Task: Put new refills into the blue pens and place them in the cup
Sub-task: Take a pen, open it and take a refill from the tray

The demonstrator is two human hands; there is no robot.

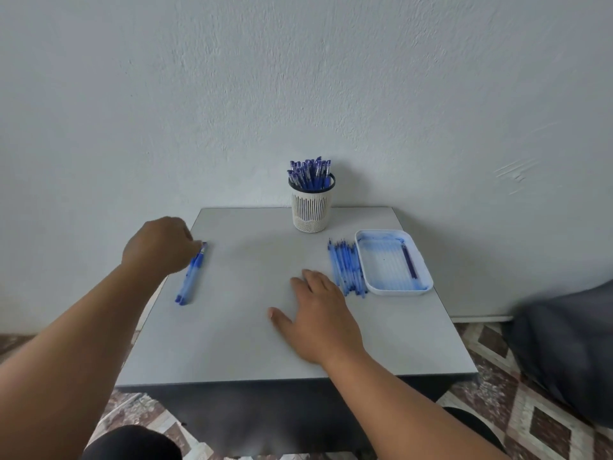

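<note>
Two blue pens lie side by side at the table's left edge. My left hand is over their far tips, fingers curled onto the tip of one pen. My right hand rests flat on the grey table, fingers spread, just left of a row of several blue pen barrels and refills. A cream slotted cup with a dark rim stands at the back centre, packed with several blue pens. A white tray at the right holds one dark blue refill.
The table stands against a pale textured wall. A dark grey cushion or bag sits on the patterned floor to the right. My dark-clothed knees show below the table's front edge.
</note>
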